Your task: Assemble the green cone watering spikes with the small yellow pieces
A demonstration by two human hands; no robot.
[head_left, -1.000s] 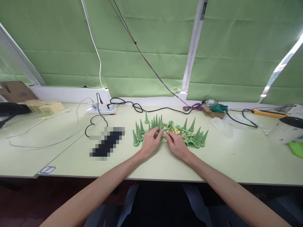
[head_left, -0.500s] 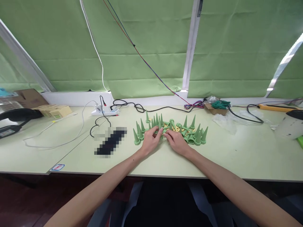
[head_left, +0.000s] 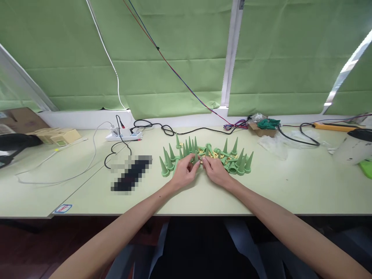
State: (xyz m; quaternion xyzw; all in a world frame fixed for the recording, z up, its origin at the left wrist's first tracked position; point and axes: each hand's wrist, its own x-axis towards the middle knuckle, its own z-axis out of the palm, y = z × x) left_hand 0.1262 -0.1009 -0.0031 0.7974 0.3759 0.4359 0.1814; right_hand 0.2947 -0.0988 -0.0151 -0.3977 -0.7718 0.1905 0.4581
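Head view: head-worn, looking forward and down;
Left hand [head_left: 184,171], right hand [head_left: 216,171]: near, mid-frame;
Worktop [head_left: 273,193]: seen from above its front edge;
Green blinds [head_left: 180,66]: beyond, across the top

Mid-frame, I see matt, smooth plastic cones [head_left: 163,167]. Along the top my feed shows creased matt cloth blinds [head_left: 279,62]; lower right, a smooth tabletop [head_left: 305,190]; right, a crinkled, shiny plastic bag [head_left: 273,146].

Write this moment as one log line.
left hand: near right hand | grip: unclear, both | green cones: many upright, both sides | yellow pieces: beyond hands
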